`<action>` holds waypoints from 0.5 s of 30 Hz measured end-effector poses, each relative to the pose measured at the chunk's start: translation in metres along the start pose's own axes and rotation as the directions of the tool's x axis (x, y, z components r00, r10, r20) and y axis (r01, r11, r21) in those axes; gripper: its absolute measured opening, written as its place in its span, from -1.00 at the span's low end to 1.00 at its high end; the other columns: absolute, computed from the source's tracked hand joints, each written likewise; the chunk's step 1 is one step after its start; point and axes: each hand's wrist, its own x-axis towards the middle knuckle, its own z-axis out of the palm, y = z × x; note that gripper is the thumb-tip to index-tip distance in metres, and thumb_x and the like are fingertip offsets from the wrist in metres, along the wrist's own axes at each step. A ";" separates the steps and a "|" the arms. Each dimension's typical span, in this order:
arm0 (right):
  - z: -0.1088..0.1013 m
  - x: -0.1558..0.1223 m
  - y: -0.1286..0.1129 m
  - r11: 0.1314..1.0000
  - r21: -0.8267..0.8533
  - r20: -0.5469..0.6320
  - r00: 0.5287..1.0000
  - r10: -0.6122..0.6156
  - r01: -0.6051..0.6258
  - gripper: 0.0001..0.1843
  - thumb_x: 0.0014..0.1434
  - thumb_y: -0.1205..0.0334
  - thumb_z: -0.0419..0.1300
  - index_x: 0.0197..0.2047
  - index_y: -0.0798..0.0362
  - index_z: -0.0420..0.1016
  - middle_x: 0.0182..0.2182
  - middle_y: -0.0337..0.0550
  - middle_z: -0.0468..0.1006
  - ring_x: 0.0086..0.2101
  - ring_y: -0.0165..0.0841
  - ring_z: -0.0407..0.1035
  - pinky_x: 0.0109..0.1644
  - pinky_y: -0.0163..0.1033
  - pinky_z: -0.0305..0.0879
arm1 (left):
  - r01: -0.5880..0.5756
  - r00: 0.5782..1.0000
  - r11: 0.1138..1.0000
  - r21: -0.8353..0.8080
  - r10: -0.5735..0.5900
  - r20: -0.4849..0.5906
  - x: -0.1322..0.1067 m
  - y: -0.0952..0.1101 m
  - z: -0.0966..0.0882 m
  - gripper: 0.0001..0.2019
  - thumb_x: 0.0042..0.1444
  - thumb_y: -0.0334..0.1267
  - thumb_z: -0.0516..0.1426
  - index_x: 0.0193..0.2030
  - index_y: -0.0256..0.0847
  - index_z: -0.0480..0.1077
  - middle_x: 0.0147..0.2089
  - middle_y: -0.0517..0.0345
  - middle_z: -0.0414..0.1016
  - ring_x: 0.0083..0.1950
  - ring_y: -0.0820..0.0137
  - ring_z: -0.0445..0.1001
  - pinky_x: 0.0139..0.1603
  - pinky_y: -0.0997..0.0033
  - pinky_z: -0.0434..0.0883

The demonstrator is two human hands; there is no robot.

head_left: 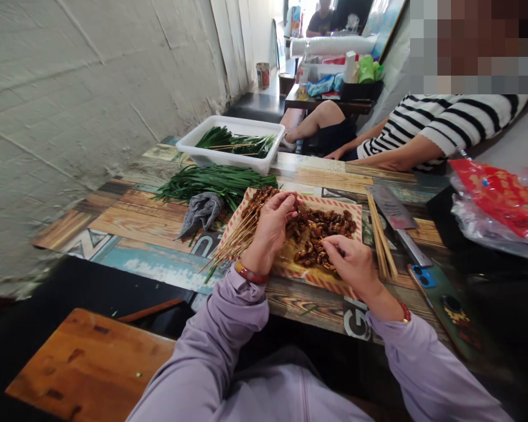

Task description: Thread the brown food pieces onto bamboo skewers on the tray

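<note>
My left hand is over the left part of a tray with a red-and-white striped rim, its thumb and fingertips pinched together near a brown piece. What they hold is hidden. Lower and to the right, my right hand pinches at the edge of a heap of glossy dark brown, pupa-like pieces; its fingers hide whatever is between them. Loaded skewers lie to the left of my left hand, their bare ends pointing toward me. Bare wooden skewers lie right of the tray.
Green chives and a grey cloth lie behind and left of the tray. A white tub holds more chives. Right are a cleaver, a phone and plastic bags. A person in a striped top sits across.
</note>
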 end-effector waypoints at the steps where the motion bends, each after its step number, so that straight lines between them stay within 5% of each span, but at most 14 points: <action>1: 0.000 0.000 0.000 1.000 0.002 -0.001 1.000 0.000 0.000 -0.77 0.27 0.18 0.10 -0.34 0.00 0.55 -0.40 -0.19 0.65 -0.39 -0.35 0.54 -0.29 -0.28 0.38 | -0.002 1.000 1.000 0.000 0.002 0.002 0.000 0.000 0.000 -0.74 -0.08 -0.18 0.34 -0.25 -0.22 0.50 -0.31 0.16 0.54 -0.27 0.51 0.47 -0.31 0.56 0.29; 15: 0.002 -0.001 0.000 1.000 0.000 -0.030 1.000 -0.004 0.004 -0.78 0.27 0.19 0.11 -0.34 0.00 0.55 -0.42 -0.22 0.64 -0.42 -0.36 0.52 -0.32 -0.30 0.37 | 0.016 1.000 1.000 0.013 -0.016 0.007 0.000 -0.002 0.000 -0.72 -0.08 -0.16 0.34 -0.24 -0.24 0.52 -0.32 0.16 0.54 -0.31 0.55 0.43 -0.31 0.59 0.32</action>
